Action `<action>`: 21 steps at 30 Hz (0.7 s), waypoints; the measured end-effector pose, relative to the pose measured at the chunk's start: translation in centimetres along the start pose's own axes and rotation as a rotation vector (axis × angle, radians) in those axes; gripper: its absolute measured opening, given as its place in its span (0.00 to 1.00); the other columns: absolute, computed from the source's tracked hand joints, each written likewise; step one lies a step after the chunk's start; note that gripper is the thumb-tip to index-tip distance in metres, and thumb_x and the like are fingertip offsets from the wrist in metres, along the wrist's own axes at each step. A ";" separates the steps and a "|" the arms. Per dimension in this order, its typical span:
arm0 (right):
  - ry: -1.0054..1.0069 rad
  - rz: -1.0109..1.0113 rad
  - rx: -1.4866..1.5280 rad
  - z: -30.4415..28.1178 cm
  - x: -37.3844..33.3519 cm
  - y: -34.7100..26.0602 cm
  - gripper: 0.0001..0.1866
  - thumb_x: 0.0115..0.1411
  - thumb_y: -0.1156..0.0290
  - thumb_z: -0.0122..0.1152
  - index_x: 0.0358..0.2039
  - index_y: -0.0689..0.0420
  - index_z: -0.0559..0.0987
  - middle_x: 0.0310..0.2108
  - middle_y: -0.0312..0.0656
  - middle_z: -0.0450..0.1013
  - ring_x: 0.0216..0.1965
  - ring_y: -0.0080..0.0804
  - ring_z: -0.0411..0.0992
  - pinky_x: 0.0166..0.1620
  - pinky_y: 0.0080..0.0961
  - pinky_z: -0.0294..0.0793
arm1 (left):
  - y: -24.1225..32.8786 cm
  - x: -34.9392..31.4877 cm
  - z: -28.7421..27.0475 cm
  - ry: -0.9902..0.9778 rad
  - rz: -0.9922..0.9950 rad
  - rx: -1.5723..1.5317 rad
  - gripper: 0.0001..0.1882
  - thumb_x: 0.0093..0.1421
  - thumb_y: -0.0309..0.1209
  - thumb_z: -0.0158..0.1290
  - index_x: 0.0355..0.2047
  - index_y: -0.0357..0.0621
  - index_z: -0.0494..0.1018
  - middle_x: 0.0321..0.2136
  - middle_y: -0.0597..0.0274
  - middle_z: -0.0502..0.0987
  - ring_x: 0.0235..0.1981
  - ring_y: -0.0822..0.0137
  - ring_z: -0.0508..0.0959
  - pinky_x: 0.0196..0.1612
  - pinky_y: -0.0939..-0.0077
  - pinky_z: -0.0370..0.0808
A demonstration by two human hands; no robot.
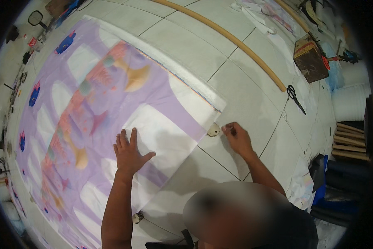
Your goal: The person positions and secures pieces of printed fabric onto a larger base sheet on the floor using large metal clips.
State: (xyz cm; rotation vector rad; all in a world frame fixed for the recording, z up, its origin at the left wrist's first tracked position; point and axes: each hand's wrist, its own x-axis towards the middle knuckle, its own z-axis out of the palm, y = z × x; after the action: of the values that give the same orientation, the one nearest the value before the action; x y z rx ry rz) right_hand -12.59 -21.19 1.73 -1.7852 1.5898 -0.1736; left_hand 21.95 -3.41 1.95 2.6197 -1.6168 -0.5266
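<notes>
My left hand (130,154) lies flat with fingers spread on a large sheet of printed fabric (165,139). The sheet is purple and white, with coral-like pink and yellow shapes across it, and is spread on the tiled floor. Just off its right corner, my right hand (238,140) is raised with its fingers curled together in a pinch. Whatever may be between those fingers is too small to make out. Beside them, by the sheet's corner, sits a small cream rounded object (213,130) with dark spots. A similar small object (138,217) is at the sheet's near edge.
A long tan tube (236,41) lies across the floor, with black scissors (296,99) by its end. Farther right are a worn brown box (311,58), a white roll (352,103), stacked wooden strips (349,141) and dark rolls (344,178). Assorted items line the left side.
</notes>
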 end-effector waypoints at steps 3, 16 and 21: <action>-0.036 -0.039 0.001 1.8 -1.6 -0.1 0.27 0.64 0.45 0.57 0.47 0.59 0.77 0.37 0.48 0.77 0.37 0.40 0.76 0.43 0.35 0.75 | -0.2 -0.1 0.0 0.011 0.007 -0.006 0.60 0.42 0.59 0.69 0.70 0.48 0.53 0.66 0.35 0.53 0.66 0.33 0.53 0.65 0.38 0.55; -0.190 0.301 0.889 3.3 -1.7 -2.4 0.29 0.65 0.52 0.61 0.53 0.63 0.68 0.45 0.45 0.71 0.41 0.31 0.74 0.45 0.27 0.78 | -1.1 -0.1 1.2 0.076 0.055 -0.004 0.60 0.42 0.60 0.69 0.69 0.49 0.54 0.65 0.36 0.54 0.66 0.32 0.53 0.61 0.32 0.58; -0.172 0.348 0.898 3.0 -0.6 -1.4 0.26 0.63 0.55 0.65 0.47 0.68 0.72 0.41 0.45 0.73 0.40 0.28 0.74 0.45 0.26 0.80 | -0.6 0.0 0.7 0.054 0.057 -0.006 0.59 0.43 0.59 0.68 0.69 0.47 0.54 0.65 0.33 0.54 0.65 0.33 0.55 0.64 0.40 0.57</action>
State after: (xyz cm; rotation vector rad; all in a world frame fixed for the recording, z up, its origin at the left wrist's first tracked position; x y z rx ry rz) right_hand -9.94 -19.44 0.56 -0.8026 1.3509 -0.4662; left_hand 22.23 -3.03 1.15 2.5515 -1.6652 -0.4536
